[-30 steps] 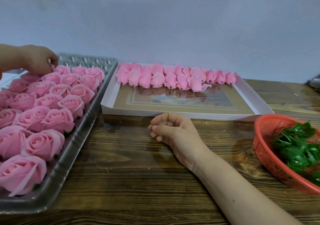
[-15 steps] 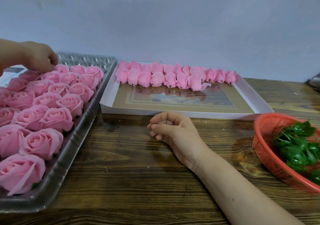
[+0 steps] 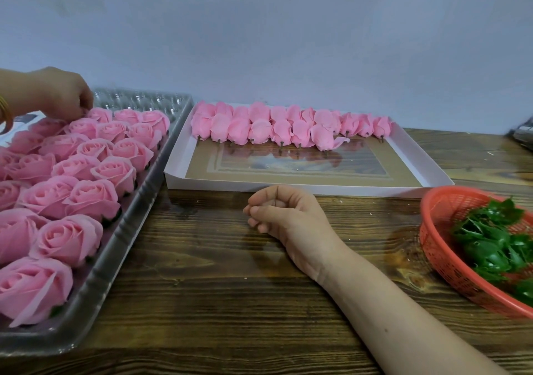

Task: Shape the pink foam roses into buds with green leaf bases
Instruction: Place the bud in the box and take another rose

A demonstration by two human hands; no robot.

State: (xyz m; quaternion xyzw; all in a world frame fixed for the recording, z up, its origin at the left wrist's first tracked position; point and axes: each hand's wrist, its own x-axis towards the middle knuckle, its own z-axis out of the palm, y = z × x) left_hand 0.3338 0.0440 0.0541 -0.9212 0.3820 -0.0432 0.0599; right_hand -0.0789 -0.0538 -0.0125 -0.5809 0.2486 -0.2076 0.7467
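Left hand (image 3: 62, 94) curls onto a far pink, layered rose (image 3: 101, 115); I can't tell its grip. Right hand (image 3: 284, 216) rests loosely curled, empty, on the surface (image 3: 202, 288).

Two hands (image 3: 288, 216), two trays (image 3: 115, 262), one basket (image 3: 438, 247)

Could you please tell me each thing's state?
Clear tray: mostly filled, far cells empty.
Pink roses: open, unshaped.
White box: lidless, buds along far edge.
Buds: closed, lying down.
Red basket: holds green leaf bases.
Left hand: at a far rose, grip unclear.
Right hand: loosely curled, empty, on table.
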